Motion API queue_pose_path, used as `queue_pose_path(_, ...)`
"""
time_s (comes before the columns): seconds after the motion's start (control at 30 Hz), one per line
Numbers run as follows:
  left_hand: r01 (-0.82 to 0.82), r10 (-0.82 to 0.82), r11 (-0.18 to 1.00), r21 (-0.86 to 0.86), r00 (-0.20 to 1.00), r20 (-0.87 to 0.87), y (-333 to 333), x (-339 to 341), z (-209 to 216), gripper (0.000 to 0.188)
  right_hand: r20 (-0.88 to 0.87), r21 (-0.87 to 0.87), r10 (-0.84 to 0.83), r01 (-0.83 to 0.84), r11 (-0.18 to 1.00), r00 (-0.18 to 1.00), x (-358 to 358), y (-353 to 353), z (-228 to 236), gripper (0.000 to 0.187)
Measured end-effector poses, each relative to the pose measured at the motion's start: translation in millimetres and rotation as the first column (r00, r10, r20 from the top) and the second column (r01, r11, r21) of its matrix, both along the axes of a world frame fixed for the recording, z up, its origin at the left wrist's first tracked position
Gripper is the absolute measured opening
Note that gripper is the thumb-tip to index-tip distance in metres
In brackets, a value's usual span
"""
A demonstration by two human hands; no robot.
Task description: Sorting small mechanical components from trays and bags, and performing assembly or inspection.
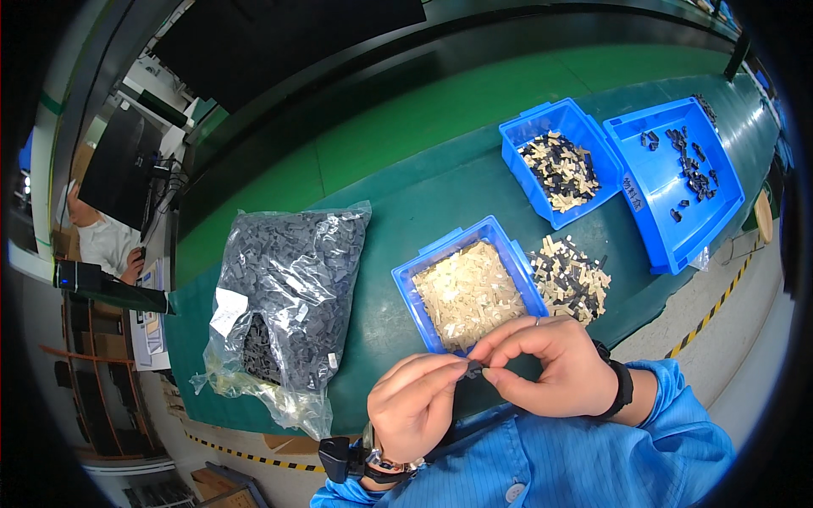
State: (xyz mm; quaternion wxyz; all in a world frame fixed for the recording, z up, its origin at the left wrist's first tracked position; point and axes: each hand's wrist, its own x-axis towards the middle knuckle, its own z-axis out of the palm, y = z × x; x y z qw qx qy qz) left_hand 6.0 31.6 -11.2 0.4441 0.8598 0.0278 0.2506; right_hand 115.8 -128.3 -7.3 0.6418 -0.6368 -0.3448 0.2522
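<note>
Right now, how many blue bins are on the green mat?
3: one bin of beige parts just beyond the hands, one of mixed beige and black pieces farther right, and a large tray of black parts at far right.

Small dark plastic piece (474,370), pinched between fingertips of both hands, just before blue bin of beige parts (406,288)

Scene is evenly, brightly lit from overhead; glare is seen on the clear plastic bag of dark parts (284,296). Edges are bent and blackened by fisheye.
</note>
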Motion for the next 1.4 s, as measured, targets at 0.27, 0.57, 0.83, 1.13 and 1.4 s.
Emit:
queue_pose_path(0.27,0.009,-0.009,1.0,-0.01,1.0,-0.009,0,0,2,0.01,-0.013,-0.016,0.014,-0.014,1.0,1.0,1,0,0,0.007)
queue_pose_path(0.57,0.028,-0.031,0.998,-0.063,0.999,-0.044,0,-3,2,0.011,-0.09,-0.012,0.054,-0.055,0.998,0.995,4,-2,2,0.007)
queue_pose_path(0.83,0.025,-0.067,0.908,-0.419,0.994,-0.087,-1,-11,-4,0.008,-0.244,0.062,0.152,-0.141,0.988,0.958,2,-2,-6,0.007)
queue_pose_path(1.13,0.073,-0.085,0.815,-0.575,0.996,0.005,-4,-10,-8,0.008,-0.54,0.142,0.214,-0.163,0.976,0.814,1,-2,-6,0.006)
queue_pose_path(1.4,0.07,-0.089,0.858,-0.508,0.996,-0.013,-1,-6,-10,0.011,0.064,0.105,0.054,-0.061,0.993,0.997,2,-6,1,0.02)
